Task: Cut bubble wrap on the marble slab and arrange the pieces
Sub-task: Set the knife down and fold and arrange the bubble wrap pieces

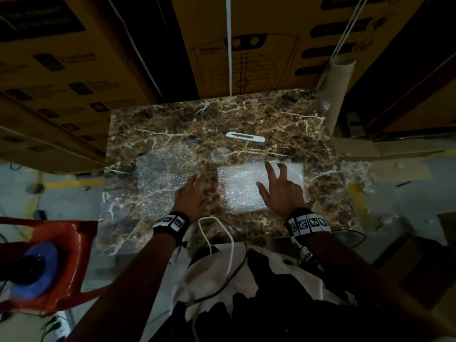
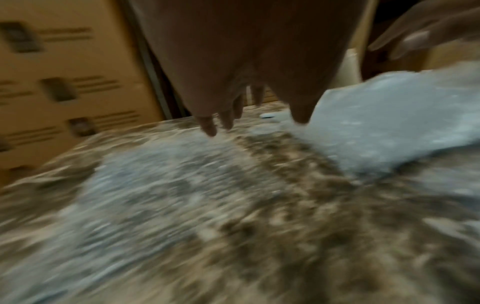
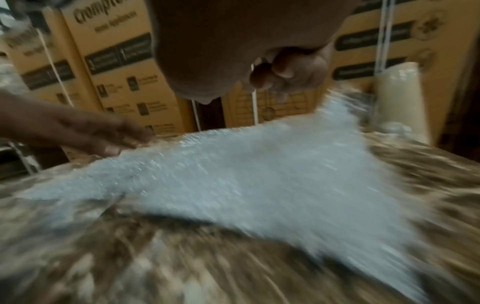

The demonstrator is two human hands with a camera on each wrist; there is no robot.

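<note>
Marble slab (image 1: pixel 246 114) as landmark: I keep my spread, empty right hand (image 1: pixel 281 191) flat on the white bubble-wrap stack (image 1: pixel 244 186) near its front edge, squaring it, while my relaxed, empty left hand (image 1: pixel 191 196) steadies beside the single clear bubble-wrap sheet (image 1: pixel 165 169).

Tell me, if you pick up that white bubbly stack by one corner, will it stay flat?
Probably not. The bubble wrap stack looks like thin, soft layers, so it would likely droop and fan apart. It seems light and might slide easily on the smooth marble slab.

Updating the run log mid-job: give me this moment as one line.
left hand open, over slab | right hand open over white stack | clear sheet flat | cutter idle
</note>
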